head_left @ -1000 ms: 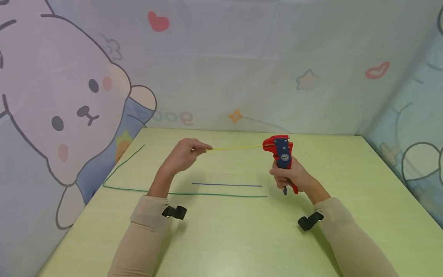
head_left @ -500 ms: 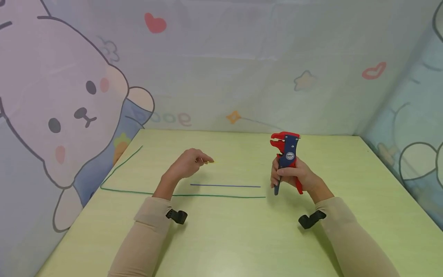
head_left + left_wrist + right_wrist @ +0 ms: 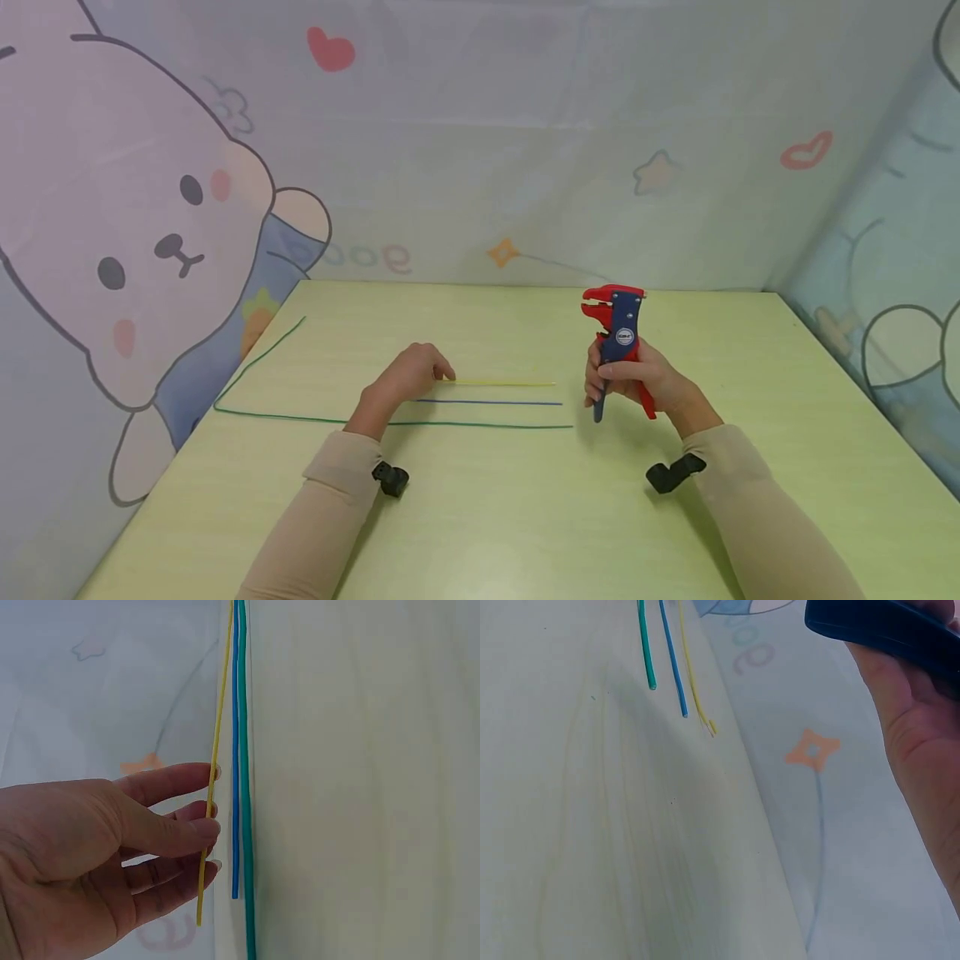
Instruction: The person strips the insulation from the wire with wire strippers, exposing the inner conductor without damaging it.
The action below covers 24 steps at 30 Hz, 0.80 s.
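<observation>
Yellow wire (image 3: 502, 383) in left hand (image 3: 408, 383) fingertips

Open table (image 3: 487, 517) before both hands; three wires (image 3: 487, 402) between them.

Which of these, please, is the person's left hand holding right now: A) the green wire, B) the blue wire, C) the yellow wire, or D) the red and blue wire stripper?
C: the left hand pinches the yellow wire between thumb and fingers, beside the blue wire and green wire on the table, while the right hand grips the wire stripper.
</observation>
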Each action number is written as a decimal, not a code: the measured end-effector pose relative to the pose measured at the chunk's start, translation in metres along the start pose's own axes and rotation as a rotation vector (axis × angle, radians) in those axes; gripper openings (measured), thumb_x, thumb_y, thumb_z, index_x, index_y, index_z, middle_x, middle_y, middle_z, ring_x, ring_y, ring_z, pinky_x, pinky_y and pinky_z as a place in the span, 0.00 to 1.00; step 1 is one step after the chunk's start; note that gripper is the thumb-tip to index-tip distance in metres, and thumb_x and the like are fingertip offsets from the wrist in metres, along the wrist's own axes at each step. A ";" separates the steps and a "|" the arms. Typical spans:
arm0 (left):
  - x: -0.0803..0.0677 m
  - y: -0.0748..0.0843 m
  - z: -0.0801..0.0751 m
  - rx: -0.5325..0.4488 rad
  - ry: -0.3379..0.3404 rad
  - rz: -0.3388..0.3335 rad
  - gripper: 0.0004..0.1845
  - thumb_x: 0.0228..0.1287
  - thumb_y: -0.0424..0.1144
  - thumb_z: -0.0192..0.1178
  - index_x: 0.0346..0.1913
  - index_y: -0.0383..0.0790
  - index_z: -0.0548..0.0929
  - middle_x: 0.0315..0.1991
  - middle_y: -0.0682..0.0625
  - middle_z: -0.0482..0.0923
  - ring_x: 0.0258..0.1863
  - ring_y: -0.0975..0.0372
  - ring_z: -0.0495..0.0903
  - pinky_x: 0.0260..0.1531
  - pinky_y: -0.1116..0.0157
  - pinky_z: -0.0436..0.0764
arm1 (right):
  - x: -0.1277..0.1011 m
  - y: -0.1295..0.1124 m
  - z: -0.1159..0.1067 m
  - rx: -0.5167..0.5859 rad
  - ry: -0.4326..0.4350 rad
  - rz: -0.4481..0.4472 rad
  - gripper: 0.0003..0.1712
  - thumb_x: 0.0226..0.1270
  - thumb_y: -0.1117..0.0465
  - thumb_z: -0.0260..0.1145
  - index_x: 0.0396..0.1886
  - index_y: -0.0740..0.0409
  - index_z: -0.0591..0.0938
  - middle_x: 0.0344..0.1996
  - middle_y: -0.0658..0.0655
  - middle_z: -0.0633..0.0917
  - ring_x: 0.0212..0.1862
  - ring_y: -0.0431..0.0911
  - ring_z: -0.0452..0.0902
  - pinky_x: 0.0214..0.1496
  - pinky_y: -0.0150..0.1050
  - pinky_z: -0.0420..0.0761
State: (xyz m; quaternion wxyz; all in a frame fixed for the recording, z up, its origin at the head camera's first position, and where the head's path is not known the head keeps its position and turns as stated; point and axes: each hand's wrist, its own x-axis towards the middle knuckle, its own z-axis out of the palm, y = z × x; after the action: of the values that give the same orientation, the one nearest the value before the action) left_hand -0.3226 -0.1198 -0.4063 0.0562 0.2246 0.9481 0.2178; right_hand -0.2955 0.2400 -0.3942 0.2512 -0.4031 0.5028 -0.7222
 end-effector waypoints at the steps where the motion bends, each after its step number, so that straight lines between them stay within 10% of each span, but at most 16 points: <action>1: 0.000 0.000 0.000 0.015 -0.001 -0.005 0.26 0.52 0.14 0.46 0.39 0.43 0.86 0.34 0.49 0.80 0.35 0.59 0.75 0.37 0.63 0.76 | 0.000 0.000 0.000 -0.007 0.005 0.003 0.06 0.63 0.73 0.46 0.39 0.69 0.65 0.27 0.64 0.72 0.33 0.57 0.73 0.43 0.62 0.71; 24: -0.001 0.000 0.002 0.004 -0.004 -0.018 0.24 0.54 0.16 0.47 0.39 0.45 0.86 0.34 0.49 0.79 0.36 0.59 0.76 0.36 0.65 0.75 | 0.000 -0.001 0.000 -0.049 -0.027 0.045 0.08 0.65 0.71 0.47 0.39 0.74 0.61 0.28 0.68 0.72 0.33 0.57 0.73 0.43 0.62 0.71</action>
State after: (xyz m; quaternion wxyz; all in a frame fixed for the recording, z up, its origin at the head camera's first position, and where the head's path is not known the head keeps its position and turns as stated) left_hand -0.3214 -0.1194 -0.4081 0.0594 0.2165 0.9505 0.2149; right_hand -0.2953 0.2400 -0.3931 0.2642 -0.4074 0.5258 -0.6984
